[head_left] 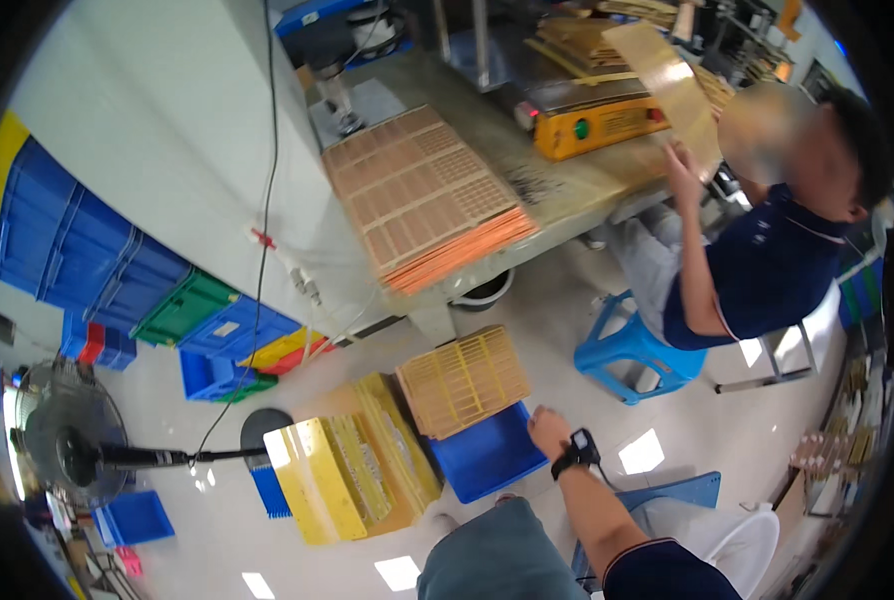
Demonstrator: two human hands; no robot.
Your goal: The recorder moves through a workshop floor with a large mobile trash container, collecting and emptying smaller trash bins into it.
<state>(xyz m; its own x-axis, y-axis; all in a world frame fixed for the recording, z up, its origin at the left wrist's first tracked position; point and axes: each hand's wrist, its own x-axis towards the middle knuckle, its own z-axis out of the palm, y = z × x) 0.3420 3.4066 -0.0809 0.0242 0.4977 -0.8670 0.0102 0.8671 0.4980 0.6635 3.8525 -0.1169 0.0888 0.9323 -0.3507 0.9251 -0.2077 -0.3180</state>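
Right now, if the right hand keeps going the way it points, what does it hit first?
Probably the blue bin just ahead of the right hand, with the stack of tan perforated panels beyond; depth is unclear.

A stack of panels (422,195) lies on the far workbench (577,195), with a machine (592,120) to its right. A co-worker (757,260) sits on a stool (632,355) right of the bench. Near, on the floor, a smaller panel stack (464,380) rests on a bin (487,455); the right hand (549,430) hovers just right of it. A box (352,470) sits left of the bin, a fan (67,435) farther left, and crates (87,260) line the left wall.
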